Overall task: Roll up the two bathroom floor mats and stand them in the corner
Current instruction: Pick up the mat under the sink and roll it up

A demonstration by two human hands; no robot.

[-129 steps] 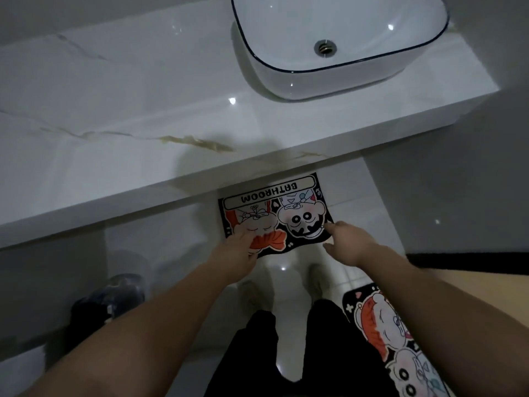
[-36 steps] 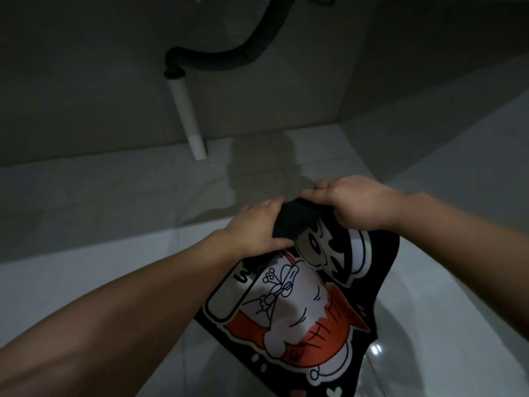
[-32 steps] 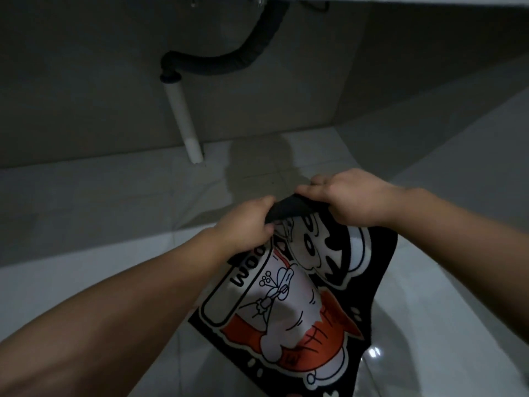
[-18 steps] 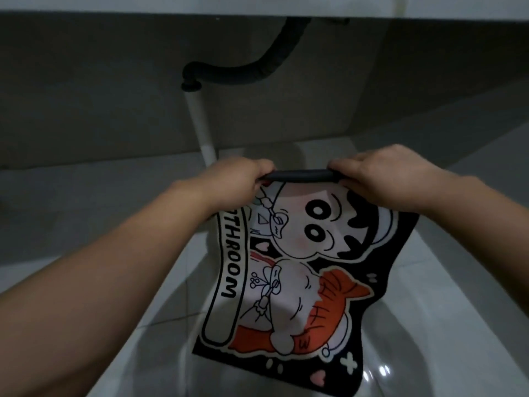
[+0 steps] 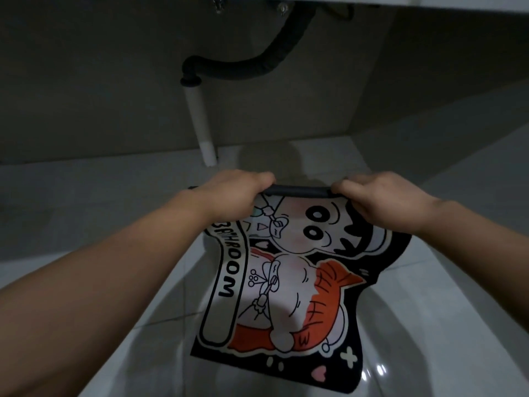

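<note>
A black floor mat [image 5: 289, 285] with cartoon figures and the word BATHROOM lies on the pale tiled floor under the counter. Its far edge is curled into a thin dark roll [image 5: 300, 191]. My left hand [image 5: 232, 196] grips the left end of that roll and my right hand [image 5: 383, 200] grips the right end, fingers wrapped over it. The rest of the mat lies spread toward me, slightly wavy. The second mat is out of view.
A white drain pipe [image 5: 199, 124] joined to a black corrugated hose [image 5: 252, 71] drops to the floor just beyond my hands. The grey back wall and side wall meet in a corner [image 5: 353, 133] at the right. The counter's underside [image 5: 429, 4] runs overhead.
Both hands took hold of the mat's far edge, turned the mat lengthwise toward me and curled the edge over; the roll is now a little tighter and straighter than half a second ago.
</note>
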